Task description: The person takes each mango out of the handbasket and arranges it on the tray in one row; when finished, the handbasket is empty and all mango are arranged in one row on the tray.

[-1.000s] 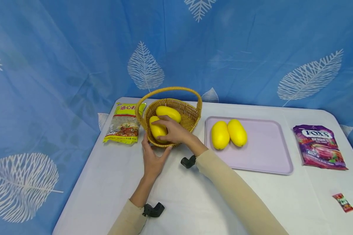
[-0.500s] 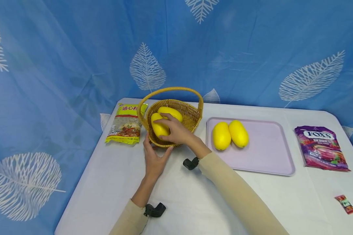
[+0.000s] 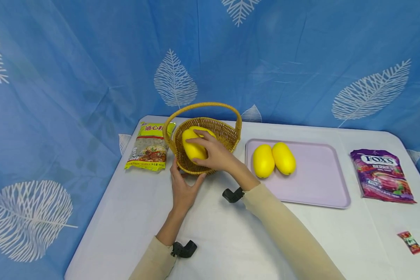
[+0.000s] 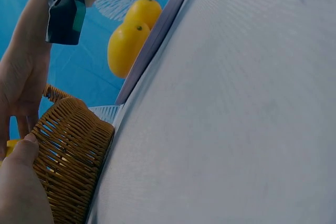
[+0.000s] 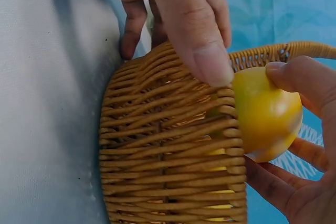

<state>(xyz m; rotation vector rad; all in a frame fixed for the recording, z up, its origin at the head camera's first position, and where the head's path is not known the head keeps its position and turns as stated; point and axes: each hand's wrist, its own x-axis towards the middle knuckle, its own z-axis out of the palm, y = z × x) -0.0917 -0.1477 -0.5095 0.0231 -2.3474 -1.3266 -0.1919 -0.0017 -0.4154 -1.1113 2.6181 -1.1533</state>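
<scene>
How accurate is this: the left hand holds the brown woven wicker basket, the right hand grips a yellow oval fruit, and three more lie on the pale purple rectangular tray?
One error: the head view shows two yellow oval fruits, not three, on the pale purple rectangular tray. The rest stands.

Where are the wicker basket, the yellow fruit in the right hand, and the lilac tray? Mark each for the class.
Wicker basket (image 5: 170, 153): right wrist view, on the woven outer wall.
Yellow fruit (image 5: 266, 116): right wrist view, on its exposed side.
Lilac tray (image 3: 311, 173): head view, on its bare floor.
</scene>
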